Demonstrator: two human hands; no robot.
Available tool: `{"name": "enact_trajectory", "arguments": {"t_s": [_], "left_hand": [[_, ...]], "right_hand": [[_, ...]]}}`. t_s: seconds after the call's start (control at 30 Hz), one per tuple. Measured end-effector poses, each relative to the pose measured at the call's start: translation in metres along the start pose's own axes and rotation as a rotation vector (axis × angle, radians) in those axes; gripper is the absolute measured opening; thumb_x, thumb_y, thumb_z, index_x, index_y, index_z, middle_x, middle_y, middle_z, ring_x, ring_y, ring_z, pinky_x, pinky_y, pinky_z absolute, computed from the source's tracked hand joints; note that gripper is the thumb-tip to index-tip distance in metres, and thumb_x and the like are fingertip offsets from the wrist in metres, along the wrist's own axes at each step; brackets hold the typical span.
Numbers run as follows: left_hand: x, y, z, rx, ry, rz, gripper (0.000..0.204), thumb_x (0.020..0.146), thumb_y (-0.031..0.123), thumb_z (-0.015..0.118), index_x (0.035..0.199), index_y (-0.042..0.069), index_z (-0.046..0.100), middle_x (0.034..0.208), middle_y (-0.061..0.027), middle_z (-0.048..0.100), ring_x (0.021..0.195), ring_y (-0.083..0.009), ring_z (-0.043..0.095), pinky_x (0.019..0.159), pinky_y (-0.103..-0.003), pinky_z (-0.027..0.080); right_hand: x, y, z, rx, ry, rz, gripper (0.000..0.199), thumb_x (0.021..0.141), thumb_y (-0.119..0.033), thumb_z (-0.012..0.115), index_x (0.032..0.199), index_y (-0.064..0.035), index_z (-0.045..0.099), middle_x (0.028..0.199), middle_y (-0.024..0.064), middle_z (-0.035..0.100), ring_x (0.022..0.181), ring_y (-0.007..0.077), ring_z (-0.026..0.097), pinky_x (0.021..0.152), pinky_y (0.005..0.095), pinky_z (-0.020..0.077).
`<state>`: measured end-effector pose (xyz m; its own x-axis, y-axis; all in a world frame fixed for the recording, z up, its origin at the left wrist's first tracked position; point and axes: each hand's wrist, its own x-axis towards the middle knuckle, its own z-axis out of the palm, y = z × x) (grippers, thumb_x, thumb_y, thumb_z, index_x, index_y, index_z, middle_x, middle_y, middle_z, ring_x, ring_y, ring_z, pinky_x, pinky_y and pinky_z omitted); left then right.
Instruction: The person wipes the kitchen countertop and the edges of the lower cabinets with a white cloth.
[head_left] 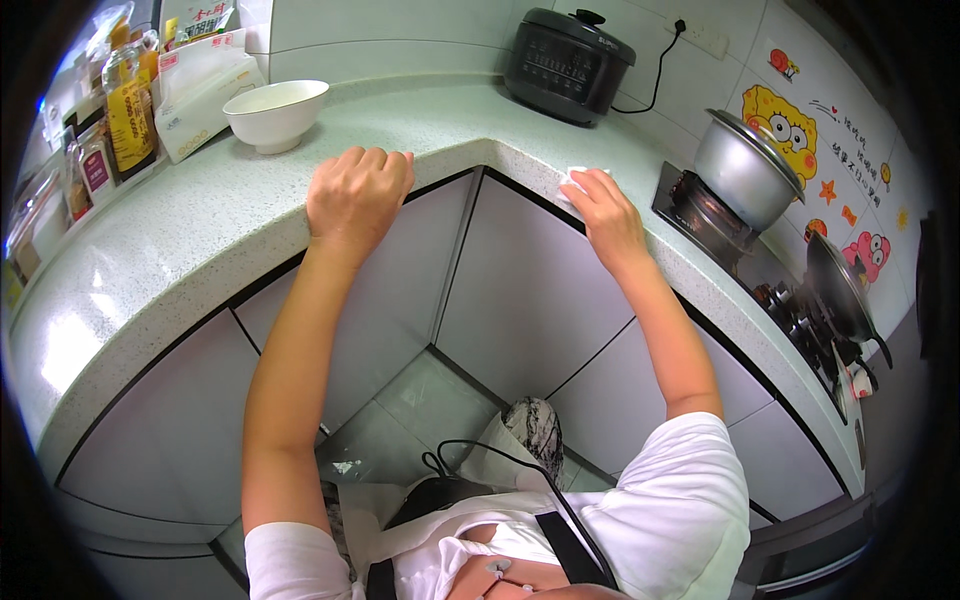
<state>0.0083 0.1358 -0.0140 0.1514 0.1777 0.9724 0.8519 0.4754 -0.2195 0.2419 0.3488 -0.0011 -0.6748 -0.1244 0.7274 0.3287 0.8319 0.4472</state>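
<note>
Right grip (612, 218) on cloth (572, 187), labelled bottle (129, 118)

Bright, cool light fills the kitchen. White glare burns out a patch of the speckled countertop (185, 240) at left — softer sheen lies on the silver pot (738, 172). The floor tiles (408, 393) are dimmer. Fisheye distortion bows the countertop's front edge — black vignetting rings the view, and condiment containers (42, 225) far left look soft.

Clear passage over countertop (425, 112) between white bowl (277, 118) and black cooker (562, 72); silver pot (742, 172) blocks right side, bottles (128, 112) crowd far left.
</note>
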Motion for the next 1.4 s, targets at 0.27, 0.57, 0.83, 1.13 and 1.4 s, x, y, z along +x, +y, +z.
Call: {"name": "enact_trajectory", "arguments": {"t_s": [0.27, 0.57, 0.83, 1.13, 1.4], "left_hand": [[0.003, 0.000, -0.002, 0.019, 0.009, 0.010, 0.036, 0.078, 0.021, 0.069, 0.054, 0.013, 0.044, 0.051, 0.0011, 0.043, 0.050, -0.0145, 0.047, 0.045, -0.030, 0.036], [0.005, 0.003, -0.002, 0.124, -0.025, 0.046, 0.037, 0.076, 0.021, 0.070, 0.053, 0.014, 0.042, 0.050, 0.0018, 0.042, 0.049, -0.0148, 0.047, 0.044, -0.030, 0.036], [0.012, 0.007, -0.010, -0.161, -0.015, -0.094, 0.036, 0.077, 0.014, 0.070, 0.054, 0.008, 0.043, 0.049, -0.0038, 0.043, 0.045, -0.0198, 0.044, 0.043, -0.033, 0.035], [-0.020, -0.046, -0.101, -0.112, 0.128, -0.475, 0.036, 0.092, 0.009, 0.058, 0.059, 0.002, 0.044, 0.055, 0.0037, 0.037, 0.052, -0.0044, 0.030, 0.046, -0.024, 0.025], [-0.036, -0.080, -0.139, 0.232, 0.239, -0.394, 0.037, 0.088, 0.005, 0.060, 0.057, 0.001, 0.040, 0.052, -0.0013, 0.035, 0.049, -0.0091, 0.028, 0.045, -0.027, 0.025]], "right_hand": [[0.035, -0.035, 0.030, 0.399, 0.147, 0.115, 0.043, 0.076, 0.011, 0.054, 0.114, -0.0071, 0.060, 0.118, 0.0107, 0.058, 0.110, 0.0296, 0.055, 0.090, 0.0383, 0.0486], [0.071, -0.085, 0.135, 0.495, 0.602, 0.455, 0.051, 0.075, 0.008, 0.057, 0.122, -0.0110, 0.056, 0.108, 0.0116, 0.056, 0.106, 0.0295, 0.050, 0.093, 0.0390, 0.0418], [0.081, -0.143, 0.131, 0.919, 0.762, 0.739, 0.032, 0.078, 0.005, 0.057, 0.107, -0.0075, 0.066, 0.104, 0.0126, 0.056, 0.099, 0.0301, 0.054, 0.086, 0.0380, 0.0450], [0.064, -0.234, 0.088, 1.369, 0.558, 0.295, 0.042, 0.070, 0.009, 0.058, 0.107, -0.0096, 0.066, 0.099, 0.0103, 0.056, 0.094, 0.0279, 0.057, 0.082, 0.0361, 0.0470], [0.053, -0.139, 0.125, 1.049, 0.735, 0.681, 0.034, 0.077, 0.003, 0.065, 0.109, -0.0093, 0.066, 0.110, 0.0096, 0.053, 0.104, 0.0248, 0.053, 0.085, 0.0342, 0.0480]]}}
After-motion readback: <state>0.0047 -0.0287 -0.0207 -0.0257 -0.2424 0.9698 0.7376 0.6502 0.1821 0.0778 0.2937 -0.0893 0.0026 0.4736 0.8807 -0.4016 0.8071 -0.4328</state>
